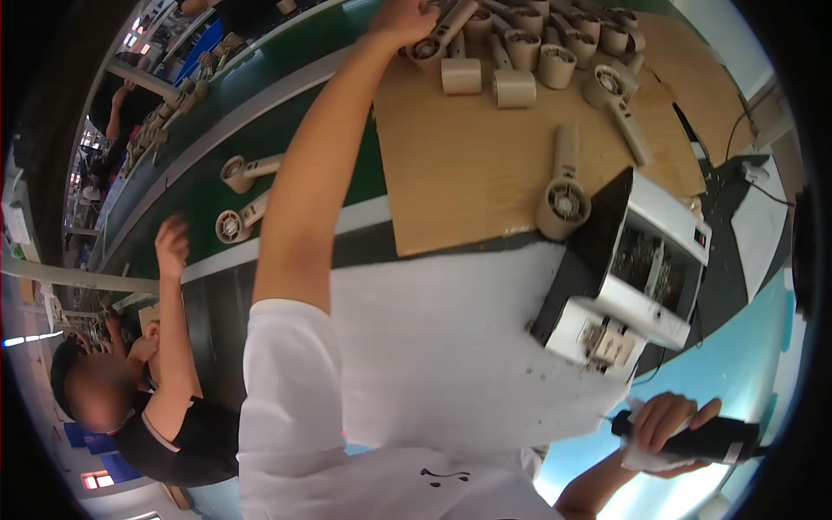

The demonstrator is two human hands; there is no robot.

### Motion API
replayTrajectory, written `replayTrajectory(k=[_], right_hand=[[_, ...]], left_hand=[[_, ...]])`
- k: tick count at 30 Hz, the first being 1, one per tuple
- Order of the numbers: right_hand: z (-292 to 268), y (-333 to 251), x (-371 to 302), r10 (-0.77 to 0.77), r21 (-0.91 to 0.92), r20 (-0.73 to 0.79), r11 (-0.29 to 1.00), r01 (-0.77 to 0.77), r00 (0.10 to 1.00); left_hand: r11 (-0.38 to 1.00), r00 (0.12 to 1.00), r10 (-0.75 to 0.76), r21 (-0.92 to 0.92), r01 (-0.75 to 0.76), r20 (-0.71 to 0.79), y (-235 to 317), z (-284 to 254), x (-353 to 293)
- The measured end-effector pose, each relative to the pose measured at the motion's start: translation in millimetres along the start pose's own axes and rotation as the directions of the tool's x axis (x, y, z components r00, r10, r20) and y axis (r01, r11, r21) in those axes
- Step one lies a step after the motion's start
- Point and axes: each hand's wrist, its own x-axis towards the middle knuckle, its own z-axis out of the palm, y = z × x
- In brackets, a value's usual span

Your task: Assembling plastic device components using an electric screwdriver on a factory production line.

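My left arm stretches up to a pile of beige handheld fans [520,48] on brown cardboard. At the upper edge my left hand [404,21] has curled fingers beside a fan's handle [458,19]. What they hold, if anything, does not show clearly. Low on the right, my right hand [666,425] is wrapped round a black electric screwdriver [715,439], with something white between palm and tool; its thin bit points left. Between my hands a white-and-black machine [654,264] with an exposed mechanism stands on the table. One handheld fan [563,204] lies just beyond it.
A green conveyor belt [204,227] runs along the left, carrying two fans [243,223]. A co-worker [178,433] sits at the left with a raised hand [172,247]. Brown cardboard [468,165] covers the far table. Cables [767,192] hang at the right.
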Motion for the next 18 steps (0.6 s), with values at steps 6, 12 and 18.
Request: replayTrajectory(k=[6,12,18], right_hand=[[-17,9,12,0.008,-0.126,-0.080,0.992,-0.018,0.997],[-27,12,22,-0.003,-0.138,-0.076,0.990,-0.008,0.997],[-20,0,11,0.043,-0.078,-0.063,0.996,-0.047,0.997]], left_hand=[[0.999,0.998,-0.025,-0.047,0.022,-0.058,0,59,38],[0.996,0.995,-0.082,-0.029,0.080,-0.050,-19,33,3],[0.721,0.930,-0.307,-0.687,0.088,-0.204,32,-42,-128]])
